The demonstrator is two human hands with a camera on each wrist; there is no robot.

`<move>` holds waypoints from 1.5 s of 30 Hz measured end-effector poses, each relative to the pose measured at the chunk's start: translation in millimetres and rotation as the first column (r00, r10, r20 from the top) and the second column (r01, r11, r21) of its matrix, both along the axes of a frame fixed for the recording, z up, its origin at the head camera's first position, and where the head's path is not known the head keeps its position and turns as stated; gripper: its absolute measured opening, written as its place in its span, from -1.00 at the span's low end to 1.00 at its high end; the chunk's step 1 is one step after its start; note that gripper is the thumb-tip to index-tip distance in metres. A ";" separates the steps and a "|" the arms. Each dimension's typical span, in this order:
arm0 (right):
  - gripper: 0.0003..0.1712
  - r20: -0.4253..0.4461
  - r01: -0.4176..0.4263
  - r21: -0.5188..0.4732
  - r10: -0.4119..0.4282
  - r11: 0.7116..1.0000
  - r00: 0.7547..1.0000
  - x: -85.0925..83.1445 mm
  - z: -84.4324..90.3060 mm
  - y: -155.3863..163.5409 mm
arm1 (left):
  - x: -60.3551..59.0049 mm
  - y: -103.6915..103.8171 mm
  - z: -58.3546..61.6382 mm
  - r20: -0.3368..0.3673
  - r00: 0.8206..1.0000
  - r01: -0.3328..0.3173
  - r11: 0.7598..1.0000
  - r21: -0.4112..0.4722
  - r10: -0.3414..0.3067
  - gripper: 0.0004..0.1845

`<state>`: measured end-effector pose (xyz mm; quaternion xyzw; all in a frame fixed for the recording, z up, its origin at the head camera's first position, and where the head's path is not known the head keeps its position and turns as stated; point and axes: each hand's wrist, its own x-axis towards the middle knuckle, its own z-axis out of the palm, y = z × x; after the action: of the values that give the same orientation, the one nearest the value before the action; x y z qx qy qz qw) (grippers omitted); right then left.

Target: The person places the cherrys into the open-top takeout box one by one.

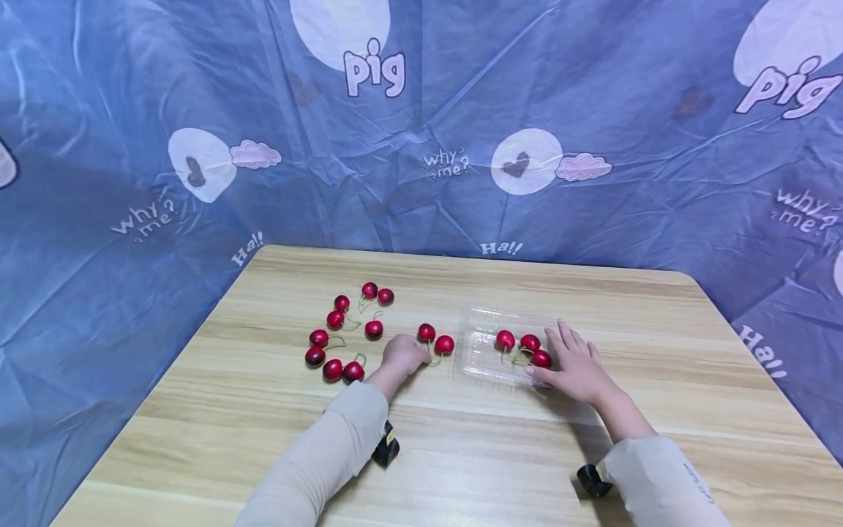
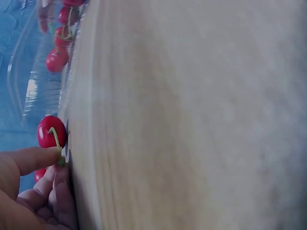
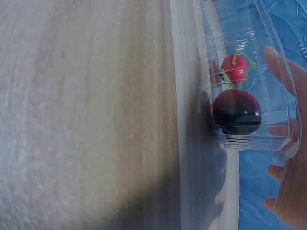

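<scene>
I observed my left hand [image 1: 403, 355] curled, its fingers [image 2: 33, 158] pinching the green stem of a cherry pair [image 1: 436, 339] that lay on the table [image 1: 461, 439] just left of the clear plastic tray [image 1: 484, 344]. My right hand [image 1: 574, 366] lay open, fingers straight against the tray's right side; three cherries [image 1: 525, 345] sat inside, beside its fingertips.

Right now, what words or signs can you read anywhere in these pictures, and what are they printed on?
"pig": on the blue backdrop cloth, top middle and top right.
"why me?": on the cloth, left, middle and right.
"Ha!!": on the cloth, by the table's left, back and right edges.
Right sleeve: small print, too small to read.
Cherries and clear tray: no text.
</scene>
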<state>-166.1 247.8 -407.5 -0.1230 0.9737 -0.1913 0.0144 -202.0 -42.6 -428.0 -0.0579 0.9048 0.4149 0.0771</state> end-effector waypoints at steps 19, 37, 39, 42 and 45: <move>0.04 -0.004 -0.009 0.012 0.009 1.000 1.000 -1.3 -0.1 1.6 | -3.0 -22.1 -0.3 0.218 0.969 -0.234 0.705 0.669 0.114 -0.79; 0.02 0.009 -0.010 -0.004 0.010 1.000 1.000 -1.0 3.4 1.1 | -3.9 -13.5 34.9 0.182 0.981 -0.189 0.549 0.814 0.068 -0.77; 0.01 0.011 -0.011 -0.006 0.011 1.000 1.000 -1.0 3.0 1.0 | -3.4 -11.0 37.4 0.173 0.984 -0.171 0.546 0.820 0.050 -0.76; 0.02 0.009 -0.014 -0.002 0.014 1.000 1.000 -1.3 2.1 0.9 | -2.9 -7.3 39.5 0.166 0.986 -0.153 0.549 0.822 0.027 -0.76; 0.03 0.008 -0.013 -0.003 0.013 1.000 1.000 -1.4 1.5 0.7 | -3.2 -3.0 40.3 0.166 0.986 -0.138 0.552 0.823 -0.001 -0.75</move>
<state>-167.5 248.5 -406.0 -0.1288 0.9725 -0.1929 0.0196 -205.2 -45.6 -387.7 -0.0802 0.5904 0.7898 0.1456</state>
